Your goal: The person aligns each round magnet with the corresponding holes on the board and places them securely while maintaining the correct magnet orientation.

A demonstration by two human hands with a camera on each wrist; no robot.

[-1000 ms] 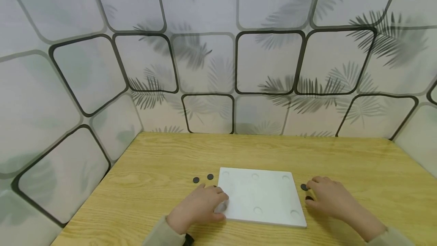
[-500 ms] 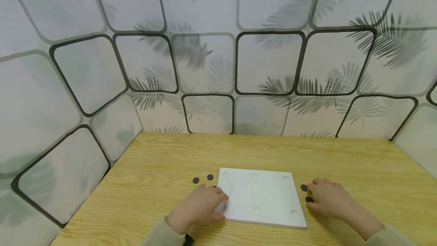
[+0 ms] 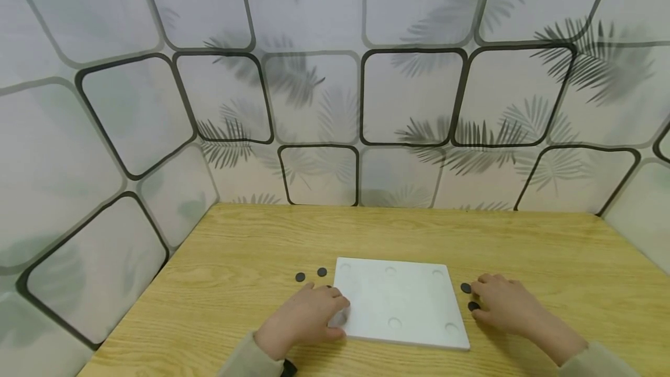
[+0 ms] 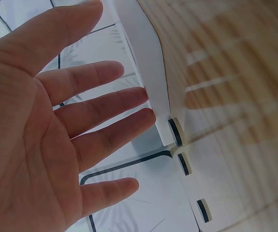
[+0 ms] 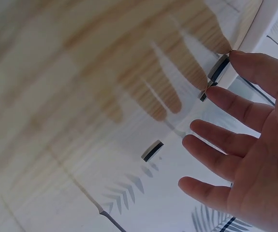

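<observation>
A white board (image 3: 403, 295) with shallow round recesses lies on the wooden table. Over its left edge is my left hand (image 3: 311, 313), fingers spread and relaxed; in the left wrist view its palm (image 4: 27, 130) shows nothing held. Black discs (image 3: 300, 277) lie to the left of the board, one mostly hidden behind that hand. Right of the board, my right hand (image 3: 505, 302) has its thumb tip right at one black disc (image 3: 473, 306) and its forefinger close to another black disc (image 3: 466, 288). The right wrist view shows these fingers apart, with a third disc (image 5: 152, 151) farther off.
Another disc (image 3: 321, 271) lies just left of the board's far corner. The table (image 3: 251, 237) meets patterned walls (image 3: 319, 98) at the back and both sides. A dark object (image 3: 289, 367) shows under the left sleeve (image 3: 253, 358).
My right thumb has drawn slightly back from the nearer disc, which shows more fully. The left hand and the board have stayed where they were.
</observation>
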